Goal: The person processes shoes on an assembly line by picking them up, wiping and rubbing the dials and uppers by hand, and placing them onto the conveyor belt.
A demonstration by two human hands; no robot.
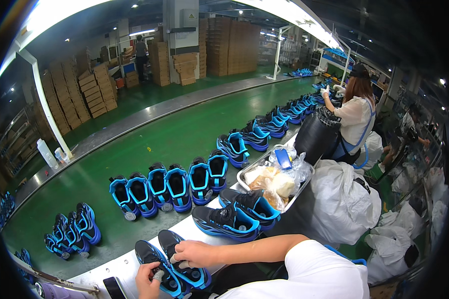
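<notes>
Here, near edge of steel worktop [194, 226]: left hand [147, 279] pinched on black-and-blue sneaker [159, 271], right hand [194, 253] closed over its twin [187, 261] | long axes running away toward green conveyor belt [149, 149], toes far | beyond: second sneaker pair [234, 214], tray of plastic bags [274, 177], co-worker [354, 117]
</notes>
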